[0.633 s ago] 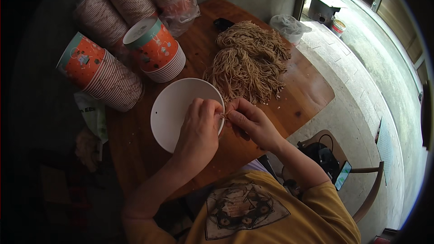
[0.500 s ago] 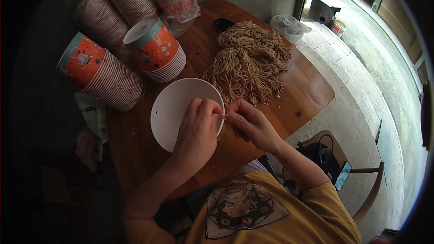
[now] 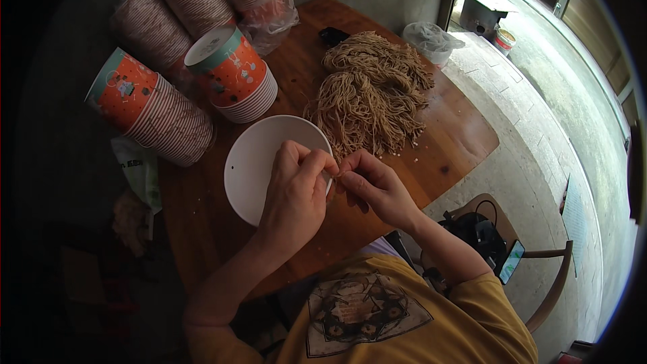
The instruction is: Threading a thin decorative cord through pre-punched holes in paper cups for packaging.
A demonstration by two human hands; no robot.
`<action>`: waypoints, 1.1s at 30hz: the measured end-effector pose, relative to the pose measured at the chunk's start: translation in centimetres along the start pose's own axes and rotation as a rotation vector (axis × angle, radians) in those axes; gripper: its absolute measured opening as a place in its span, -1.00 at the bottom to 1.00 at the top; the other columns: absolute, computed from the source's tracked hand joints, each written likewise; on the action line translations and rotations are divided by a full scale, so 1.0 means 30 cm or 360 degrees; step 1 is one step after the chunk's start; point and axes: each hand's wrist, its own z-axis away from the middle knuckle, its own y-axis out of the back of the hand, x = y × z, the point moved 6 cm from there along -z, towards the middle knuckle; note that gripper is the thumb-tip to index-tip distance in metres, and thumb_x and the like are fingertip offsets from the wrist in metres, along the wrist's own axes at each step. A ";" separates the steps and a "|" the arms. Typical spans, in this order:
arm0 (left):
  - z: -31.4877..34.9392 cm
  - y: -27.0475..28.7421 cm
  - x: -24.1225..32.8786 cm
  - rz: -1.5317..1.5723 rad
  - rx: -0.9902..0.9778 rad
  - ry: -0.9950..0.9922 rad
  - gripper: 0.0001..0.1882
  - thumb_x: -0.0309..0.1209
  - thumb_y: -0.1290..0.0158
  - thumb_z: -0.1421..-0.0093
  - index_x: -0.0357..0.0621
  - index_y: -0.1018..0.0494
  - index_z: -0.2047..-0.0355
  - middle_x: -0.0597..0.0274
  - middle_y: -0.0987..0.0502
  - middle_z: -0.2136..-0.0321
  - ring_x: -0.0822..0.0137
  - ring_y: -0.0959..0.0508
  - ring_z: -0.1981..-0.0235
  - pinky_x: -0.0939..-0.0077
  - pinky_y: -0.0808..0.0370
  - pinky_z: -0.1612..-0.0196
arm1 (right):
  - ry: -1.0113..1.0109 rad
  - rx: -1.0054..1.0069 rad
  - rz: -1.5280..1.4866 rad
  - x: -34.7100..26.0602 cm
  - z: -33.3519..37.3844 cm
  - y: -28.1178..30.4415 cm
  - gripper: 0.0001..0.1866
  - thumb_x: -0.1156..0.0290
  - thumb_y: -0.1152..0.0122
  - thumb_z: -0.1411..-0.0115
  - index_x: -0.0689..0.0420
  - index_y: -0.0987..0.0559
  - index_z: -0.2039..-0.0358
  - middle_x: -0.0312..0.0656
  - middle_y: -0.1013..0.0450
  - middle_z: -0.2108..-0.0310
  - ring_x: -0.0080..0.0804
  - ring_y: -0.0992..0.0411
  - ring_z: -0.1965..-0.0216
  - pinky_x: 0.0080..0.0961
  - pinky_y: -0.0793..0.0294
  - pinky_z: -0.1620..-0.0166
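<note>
A white paper tub (image 3: 251,138) stands open side up before me, with a small dark hole in its left wall. At its right rim my left hand (image 3: 296,189) reaches across the opening, thumb and forefinger pinched together. My right hand (image 3: 371,182), just outside the rim, pinches against the left fingertips. Between them a short bit of tan cord (image 3: 337,176) shows; most of it is hidden by the fingers. Behind my right hand lies a loose heap of tan cord (image 3: 371,91) in many strands.
Stacked orange and green paper tubs (image 3: 145,108) lean at the left, with another stack (image 3: 236,71) beside them. Plastic-wrapped stacks (image 3: 192,0) stand behind. A clear plastic bag (image 3: 431,40) sits at the wooden table's (image 3: 465,135) far edge. A chair at right holds a black bag (image 3: 475,232) and a phone (image 3: 512,261).
My left fingertips have shifted slightly over the rim, and less of the cord shows between my hands. The tub has barely moved.
</note>
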 end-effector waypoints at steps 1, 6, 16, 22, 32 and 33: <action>-0.001 0.003 0.004 0.0000 0.0000 0.0000 -0.81 -0.70 0.07 -0.06 -0.20 -0.36 0.32 0.06 -0.27 0.30 0.10 -0.37 0.24 0.26 -0.35 0.18 | 0.0000 0.0000 0.0000 0.001 0.000 0.001 -0.82 0.25 0.00 -0.34 0.08 -0.37 0.21 -0.39 -0.42 0.41 -0.75 -0.35 0.49 -0.81 -0.27 0.53; -0.001 0.006 0.015 -0.0179 0.0091 -0.0009 -0.75 -0.70 0.07 -0.06 -0.21 -0.31 0.23 0.02 -0.26 0.29 0.04 -0.36 0.22 0.19 -0.34 0.16 | -0.0069 -0.0003 0.0002 0.014 0.011 0.004 -0.84 0.27 -0.03 -0.32 0.07 -0.39 0.23 -0.40 -0.42 0.41 -0.74 -0.36 0.47 -0.80 -0.29 0.51; -0.011 0.046 -0.025 -0.0252 0.0180 0.0029 -0.84 -0.67 0.09 -0.12 -0.24 -0.28 0.28 0.01 -0.28 0.32 -0.01 -0.39 0.26 0.15 -0.35 0.21 | 0.0386 -0.0034 0.0406 -0.007 0.026 0.001 -0.85 0.29 -0.02 -0.31 0.10 -0.40 0.28 -0.41 -0.40 0.45 -0.75 -0.31 0.47 -0.77 -0.27 0.44; -0.006 0.022 -0.018 -0.0079 0.0118 0.0028 -0.86 -0.63 0.07 -0.17 -0.22 -0.30 0.25 0.03 -0.31 0.30 0.00 -0.39 0.24 0.19 -0.36 0.17 | 0.0042 0.0194 0.0053 -0.031 -0.009 0.020 -0.81 0.32 0.03 -0.33 0.13 -0.45 0.15 -0.44 -0.36 0.48 -0.77 -0.24 0.49 -0.79 -0.21 0.44; -0.005 0.026 -0.023 0.0089 0.0133 0.0077 -0.78 -0.67 0.09 -0.16 -0.26 -0.24 0.17 -0.02 -0.35 0.27 0.00 -0.42 0.23 0.20 -0.39 0.21 | 0.0073 0.0240 0.0558 -0.033 -0.048 -0.030 -0.86 0.42 -0.20 -0.20 0.20 -0.55 0.28 -0.44 -0.43 0.44 -0.79 -0.30 0.41 -0.75 -0.34 0.33; -0.004 0.027 -0.026 0.0098 0.0135 0.0075 -0.78 -0.67 0.09 -0.16 -0.26 -0.24 0.17 -0.02 -0.35 0.28 0.00 -0.41 0.23 0.19 -0.38 0.21 | 0.0063 0.0259 0.0645 -0.037 -0.046 -0.031 -0.90 0.45 -0.21 -0.17 0.20 -0.55 0.33 -0.44 -0.43 0.47 -0.80 -0.28 0.44 -0.75 -0.33 0.36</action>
